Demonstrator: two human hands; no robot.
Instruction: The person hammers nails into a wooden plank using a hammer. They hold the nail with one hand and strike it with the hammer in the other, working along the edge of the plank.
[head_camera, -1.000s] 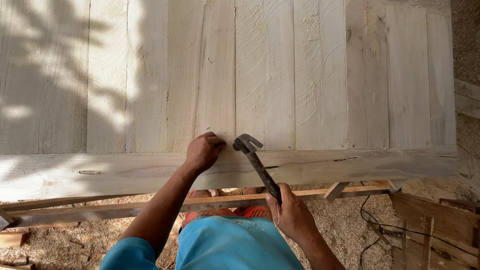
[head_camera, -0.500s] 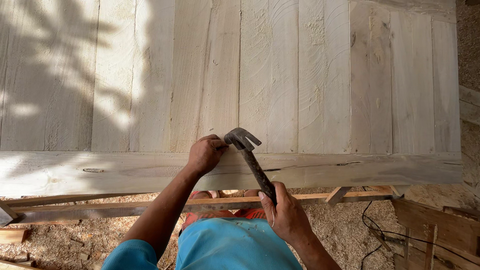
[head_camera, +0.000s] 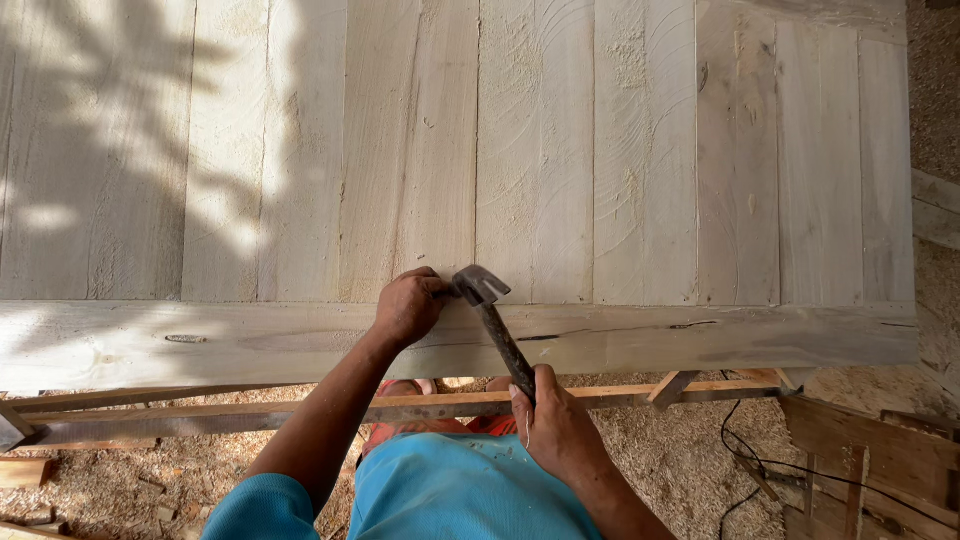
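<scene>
While the left hand (head_camera: 408, 308) pinches fingertips together on something too small to tell, on the near cross plank (head_camera: 700, 340), the right hand (head_camera: 556, 432) grips the claw hammer (head_camera: 494, 325), its handle slanting far-left, head just beside that pinch.

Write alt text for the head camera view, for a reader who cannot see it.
A right hand grips a claw hammer whose head sits beside the left hand, which pinches something too small to identify against a pale cross board laid over wide vertical planks. Sawdust covers the ground below.
</scene>
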